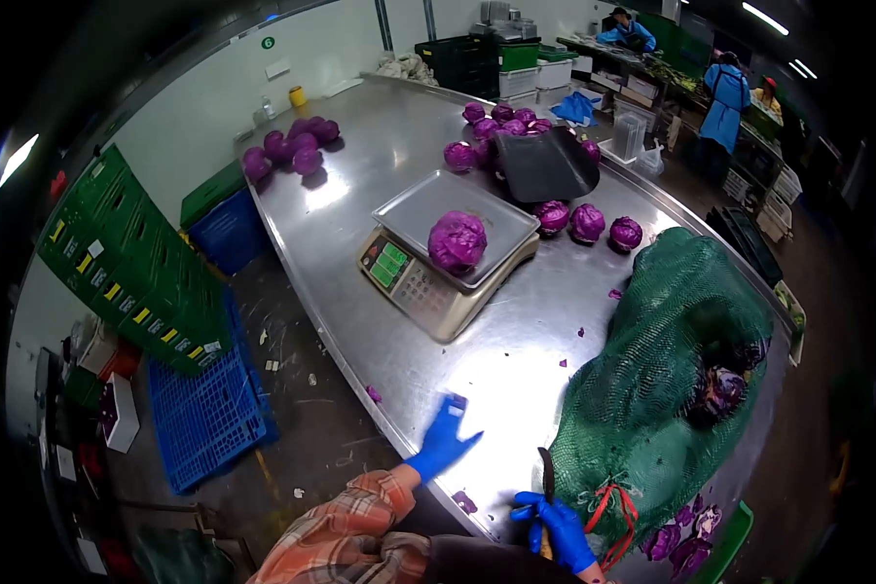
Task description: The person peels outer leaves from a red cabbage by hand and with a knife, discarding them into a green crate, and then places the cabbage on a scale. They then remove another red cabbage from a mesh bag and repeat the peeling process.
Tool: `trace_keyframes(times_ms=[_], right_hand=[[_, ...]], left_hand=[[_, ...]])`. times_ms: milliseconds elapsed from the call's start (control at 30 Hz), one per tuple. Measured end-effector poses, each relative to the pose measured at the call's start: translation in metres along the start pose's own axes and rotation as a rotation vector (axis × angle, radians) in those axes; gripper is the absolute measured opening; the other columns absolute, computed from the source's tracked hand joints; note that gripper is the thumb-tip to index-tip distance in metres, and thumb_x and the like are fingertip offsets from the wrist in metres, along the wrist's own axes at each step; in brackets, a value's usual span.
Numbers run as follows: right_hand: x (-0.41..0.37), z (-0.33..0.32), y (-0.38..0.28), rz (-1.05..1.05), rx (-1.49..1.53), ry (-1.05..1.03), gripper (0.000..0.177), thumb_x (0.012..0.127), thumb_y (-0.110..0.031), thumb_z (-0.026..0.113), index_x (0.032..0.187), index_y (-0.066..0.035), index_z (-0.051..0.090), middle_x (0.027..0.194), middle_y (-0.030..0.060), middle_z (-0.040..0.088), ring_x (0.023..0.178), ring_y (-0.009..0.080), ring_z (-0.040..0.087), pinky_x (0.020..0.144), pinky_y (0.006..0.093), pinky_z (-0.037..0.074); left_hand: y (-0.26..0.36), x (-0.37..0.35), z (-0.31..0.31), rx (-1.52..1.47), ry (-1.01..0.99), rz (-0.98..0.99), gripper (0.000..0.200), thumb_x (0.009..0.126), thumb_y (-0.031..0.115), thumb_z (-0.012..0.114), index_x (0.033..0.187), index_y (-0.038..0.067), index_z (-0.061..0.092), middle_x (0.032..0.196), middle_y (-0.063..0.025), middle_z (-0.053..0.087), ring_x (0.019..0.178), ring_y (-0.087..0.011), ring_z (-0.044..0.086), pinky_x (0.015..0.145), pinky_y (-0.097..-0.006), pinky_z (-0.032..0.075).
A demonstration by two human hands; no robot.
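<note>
My left hand, in a blue glove, hovers above or rests on the steel table near its front edge, thumb and fingers apart. Close to the table's front, my right hand, also gloved, is wrapped round a knife with its dark curved blade pointing up. Beside it lies a green mesh sack with a red tie; a red cabbage shows at its opening. Another red cabbage sits on the pan of a digital scale.
Several red cabbages lie at the far left, others around a black scoop-shaped tray. Trimmed leaves lie at the right front. Green crates and a blue pallet stand left. People work in the background.
</note>
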State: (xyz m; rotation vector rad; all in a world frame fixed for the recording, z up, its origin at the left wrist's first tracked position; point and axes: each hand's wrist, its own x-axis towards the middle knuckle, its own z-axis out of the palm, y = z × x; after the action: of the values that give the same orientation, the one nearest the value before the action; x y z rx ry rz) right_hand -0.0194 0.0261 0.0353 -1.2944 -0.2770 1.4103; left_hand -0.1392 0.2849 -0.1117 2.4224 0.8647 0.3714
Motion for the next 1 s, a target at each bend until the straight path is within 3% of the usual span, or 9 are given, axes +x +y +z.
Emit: trace_keyframes(times_ms=[67, 133, 200, 267, 400, 533, 600, 833, 1000], right_hand=[[-0.004, 0.009, -0.014, -0.007, 0.054, 0.087, 0.041, 0.1, -0.029, 0.042, 0.124, 0.002, 0.054, 0.099, 0.0135, 0.069, 0.051, 0.0104, 0.055, 0.046, 0.0229, 0.046], [-0.003, 0.009, -0.023, -0.063, 0.064, 0.149, 0.04, 0.1, -0.029, 0.042, 0.122, 0.002, 0.055, 0.098, 0.0141, 0.069, 0.051, 0.0108, 0.055, 0.045, 0.0233, 0.046], [-0.003, 0.006, -0.029, -0.152, 0.035, 0.188, 0.04, 0.099, -0.029, 0.042, 0.121, 0.002, 0.056, 0.097, 0.0144, 0.069, 0.051, 0.0112, 0.055, 0.045, 0.0239, 0.046], [-0.006, 0.015, -0.038, -0.113, 0.084, 0.299, 0.037, 0.099, -0.027, 0.044, 0.118, 0.002, 0.059, 0.091, 0.0098, 0.069, 0.049, 0.0091, 0.052, 0.045, 0.0211, 0.042], [0.011, 0.019, -0.008, -0.141, 0.054, 0.524, 0.034, 0.099, -0.023, 0.045, 0.111, 0.002, 0.064, 0.085, 0.0041, 0.069, 0.054, 0.0081, 0.053, 0.049, 0.021, 0.041], [0.035, 0.033, 0.009, -0.151, 0.001, 0.553, 0.033, 0.098, -0.024, 0.048, 0.113, 0.001, 0.064, 0.092, 0.0031, 0.069, 0.069, 0.0075, 0.055, 0.061, 0.021, 0.043], [0.046, 0.071, -0.025, -0.22, 0.003, 0.484, 0.033, 0.098, -0.025, 0.048, 0.113, 0.0, 0.064, 0.092, 0.0016, 0.068, 0.07, 0.0066, 0.053, 0.062, 0.0208, 0.041], [0.085, 0.073, -0.001, -0.212, -0.312, 0.479, 0.036, 0.099, -0.03, 0.046, 0.116, -0.003, 0.064, 0.099, 0.0051, 0.066, 0.079, 0.0117, 0.056, 0.071, 0.0259, 0.045], [0.098, 0.072, 0.006, -0.099, -0.281, 0.406, 0.036, 0.098, -0.03, 0.047, 0.116, -0.002, 0.063, 0.097, 0.0058, 0.067, 0.079, 0.0128, 0.059, 0.072, 0.0264, 0.047]], left_hand=[[0.063, 0.004, -0.041, -0.616, -0.515, 0.141, 0.059, 0.093, 0.045, 0.055, 0.144, 0.022, 0.039, 0.141, -0.0142, 0.046, 0.13, -0.0323, 0.044, 0.108, -0.0395, 0.035], [0.068, 0.028, -0.048, -0.607, -0.739, 0.008, 0.048, 0.095, 0.033, 0.056, 0.138, 0.013, 0.049, 0.136, -0.0126, 0.053, 0.125, -0.0231, 0.049, 0.108, -0.0327, 0.034], [0.077, 0.065, -0.081, -0.575, -0.544, -0.118, 0.042, 0.095, 0.025, 0.057, 0.134, 0.009, 0.053, 0.129, -0.0098, 0.059, 0.115, -0.019, 0.057, 0.099, -0.0312, 0.044], [0.066, 0.1, -0.103, -1.092, -0.241, -0.234, 0.033, 0.094, 0.01, 0.056, 0.126, 0.0, 0.058, 0.124, -0.0096, 0.061, 0.112, -0.0157, 0.058, 0.095, -0.0267, 0.047], [0.023, 0.182, -0.139, -0.562, 0.411, 0.137, 0.036, 0.093, 0.012, 0.059, 0.127, 0.0, 0.056, 0.125, -0.0099, 0.06, 0.115, -0.0183, 0.056, 0.099, -0.0299, 0.043], [0.021, 0.248, -0.181, -0.003, 0.679, 0.204, 0.098, 0.073, 0.046, 0.078, 0.148, 0.011, 0.026, 0.145, -0.0302, 0.029, 0.127, -0.0479, 0.038, 0.103, -0.0498, 0.036], [0.0, 0.284, -0.167, 0.087, 0.45, 0.171, 0.12, 0.063, 0.055, 0.08, 0.152, 0.014, 0.01, 0.15, -0.0333, 0.009, 0.132, -0.0531, 0.025, 0.106, -0.0563, 0.028], [-0.047, 0.315, -0.155, -0.891, 0.429, 0.179, 0.094, 0.074, 0.048, 0.075, 0.147, 0.013, 0.027, 0.139, -0.0227, 0.04, 0.123, -0.037, 0.047, 0.104, -0.0436, 0.039], [-0.09, 0.244, -0.227, -2.202, 0.355, -0.059, 0.07, 0.086, 0.056, 0.048, 0.14, 0.012, 0.04, 0.138, -0.0146, 0.046, 0.125, -0.0328, 0.046, 0.105, -0.0525, 0.039]])
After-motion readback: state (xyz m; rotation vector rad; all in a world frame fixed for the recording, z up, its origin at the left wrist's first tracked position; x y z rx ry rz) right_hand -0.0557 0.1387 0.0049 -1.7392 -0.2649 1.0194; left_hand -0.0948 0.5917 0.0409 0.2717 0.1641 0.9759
